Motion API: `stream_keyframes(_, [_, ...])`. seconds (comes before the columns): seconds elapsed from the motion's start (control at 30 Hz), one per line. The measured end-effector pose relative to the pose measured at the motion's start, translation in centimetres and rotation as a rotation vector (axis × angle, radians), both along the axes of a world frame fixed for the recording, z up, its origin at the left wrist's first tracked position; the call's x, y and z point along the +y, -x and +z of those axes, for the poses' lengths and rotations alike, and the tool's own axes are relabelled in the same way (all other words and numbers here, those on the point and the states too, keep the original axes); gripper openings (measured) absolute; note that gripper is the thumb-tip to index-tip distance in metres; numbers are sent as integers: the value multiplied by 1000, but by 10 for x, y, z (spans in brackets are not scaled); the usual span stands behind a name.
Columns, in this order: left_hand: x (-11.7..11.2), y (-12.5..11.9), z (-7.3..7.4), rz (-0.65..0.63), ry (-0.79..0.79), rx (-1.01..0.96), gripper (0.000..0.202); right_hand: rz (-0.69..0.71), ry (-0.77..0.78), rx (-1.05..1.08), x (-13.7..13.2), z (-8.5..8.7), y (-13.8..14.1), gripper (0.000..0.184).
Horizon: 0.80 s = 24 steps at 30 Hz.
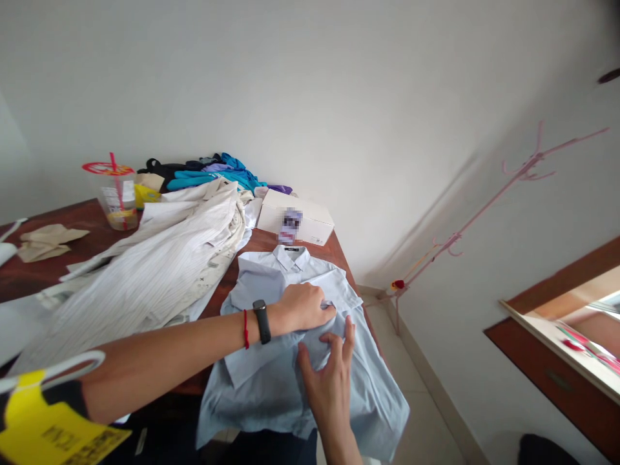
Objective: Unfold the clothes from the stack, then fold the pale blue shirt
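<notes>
A light blue collared shirt (285,374) lies flat at the near right corner of a dark wooden table (72,219), its lower part hanging over the edge. My left hand (304,306), with a black band and a red string at the wrist, is closed in a pinch on the shirt's fabric near the middle. My right hand (329,371) rests on the shirt just below it, fingers stretched out flat and pointing up toward the left hand.
A heap of white striped shirts (159,265) fills the table's middle. Behind it lie blue and black clothes (208,171), a white box (295,218), a plastic cup with a red straw (116,197) and a beige cloth (46,240). A pink hanger rod (484,210) leans on the wall.
</notes>
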<state>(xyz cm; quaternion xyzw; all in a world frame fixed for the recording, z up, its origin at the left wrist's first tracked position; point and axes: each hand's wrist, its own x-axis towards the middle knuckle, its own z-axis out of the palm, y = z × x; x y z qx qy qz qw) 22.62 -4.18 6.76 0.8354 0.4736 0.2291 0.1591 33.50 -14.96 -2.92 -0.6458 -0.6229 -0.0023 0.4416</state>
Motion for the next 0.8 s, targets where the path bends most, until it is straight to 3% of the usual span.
stream_keyframes(0.23, [12, 16, 3, -61, 21, 83, 36, 37, 15, -90, 7, -4, -9, 14])
stream_keyframes(0.53, [19, 31, -5, -145, 49, 124, 47, -35, -8, -149, 17, 5, 2, 37])
stream_keyframes(0.8, [24, 47, -8, -217, 44, 192, 48, -125, 15, -93, 32, 4, 18, 31])
